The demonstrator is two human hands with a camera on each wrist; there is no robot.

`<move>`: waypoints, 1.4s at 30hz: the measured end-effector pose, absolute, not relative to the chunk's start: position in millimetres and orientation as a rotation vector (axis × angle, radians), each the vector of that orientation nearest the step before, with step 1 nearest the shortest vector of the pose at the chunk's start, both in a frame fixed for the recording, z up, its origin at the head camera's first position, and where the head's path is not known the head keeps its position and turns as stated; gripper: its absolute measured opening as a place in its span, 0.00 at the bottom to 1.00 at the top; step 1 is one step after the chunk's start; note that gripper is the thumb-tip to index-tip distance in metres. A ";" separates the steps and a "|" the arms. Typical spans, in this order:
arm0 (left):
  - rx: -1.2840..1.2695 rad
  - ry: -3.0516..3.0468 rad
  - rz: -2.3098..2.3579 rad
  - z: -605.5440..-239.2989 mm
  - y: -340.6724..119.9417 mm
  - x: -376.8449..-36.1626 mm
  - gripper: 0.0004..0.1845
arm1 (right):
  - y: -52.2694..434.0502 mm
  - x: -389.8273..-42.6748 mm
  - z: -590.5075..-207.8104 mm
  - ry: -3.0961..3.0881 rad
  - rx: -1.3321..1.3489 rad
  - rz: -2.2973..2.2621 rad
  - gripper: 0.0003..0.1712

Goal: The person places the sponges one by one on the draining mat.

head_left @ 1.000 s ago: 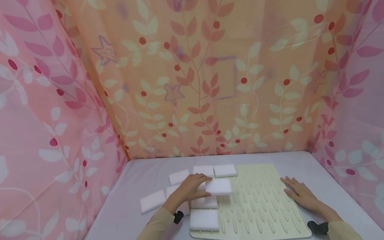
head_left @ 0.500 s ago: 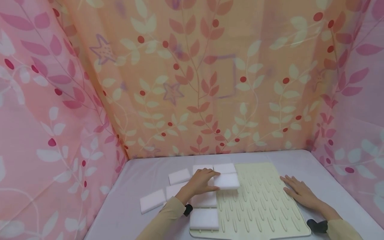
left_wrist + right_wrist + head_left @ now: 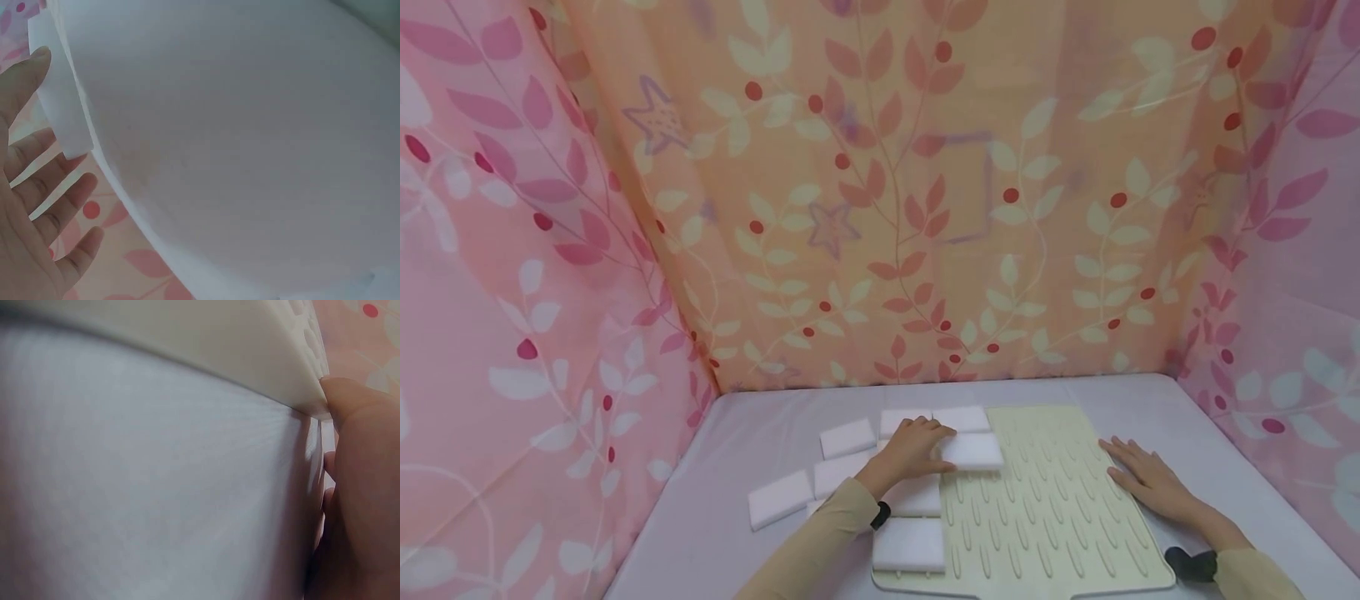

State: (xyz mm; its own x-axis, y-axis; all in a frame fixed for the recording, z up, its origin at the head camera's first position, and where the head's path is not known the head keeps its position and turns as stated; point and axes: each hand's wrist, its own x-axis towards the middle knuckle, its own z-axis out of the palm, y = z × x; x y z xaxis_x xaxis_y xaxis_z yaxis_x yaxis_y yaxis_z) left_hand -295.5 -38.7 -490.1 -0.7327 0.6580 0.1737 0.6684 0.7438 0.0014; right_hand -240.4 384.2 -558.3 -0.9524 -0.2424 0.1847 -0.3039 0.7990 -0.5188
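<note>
White rectangular foam-looking block (image 3: 976, 451)'s between both hands, pinched by the left hand (image 3: 912, 451) over a cream ridged plastic-looking mat (image 3: 1052, 508); right hand (image 3: 1156, 482) lies loose at its edge. Sloppy release could skew the matching neighbour block (image 3: 964, 419) imo.

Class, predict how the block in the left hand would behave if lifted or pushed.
The block is probably fairly stiff: its edges look straight, with no visible sag, as the left hand pinches one end. Rolling seems unlikely, given its flat, rectangular shape. Pushed, it might catch on the ridged board.
</note>
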 end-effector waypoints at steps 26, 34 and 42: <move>-0.983 -2.836 0.075 -490.9 -33.1 -295.9 0.33 | 385.7 -243.2 -561.2 -2.873 0.443 0.863 0.33; -0.943 -2.854 0.023 -493.0 -39.0 -298.0 0.34 | 385.6 -242.3 -560.1 -2.879 0.438 0.877 0.34; -0.936 -2.803 -0.097 -490.5 -57.8 -293.7 0.31 | 385.4 -242.2 -558.6 -2.912 0.411 0.878 0.35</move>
State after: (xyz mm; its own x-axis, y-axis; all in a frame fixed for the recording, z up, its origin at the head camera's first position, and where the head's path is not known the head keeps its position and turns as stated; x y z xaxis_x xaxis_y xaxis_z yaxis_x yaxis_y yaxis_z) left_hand -293.7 -57.8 -490.5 -0.7842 0.5892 0.1945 0.6012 0.7991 0.0032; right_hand -242.2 385.4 -558.6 -0.9615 -0.2331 0.1454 -0.2747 0.8006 -0.5325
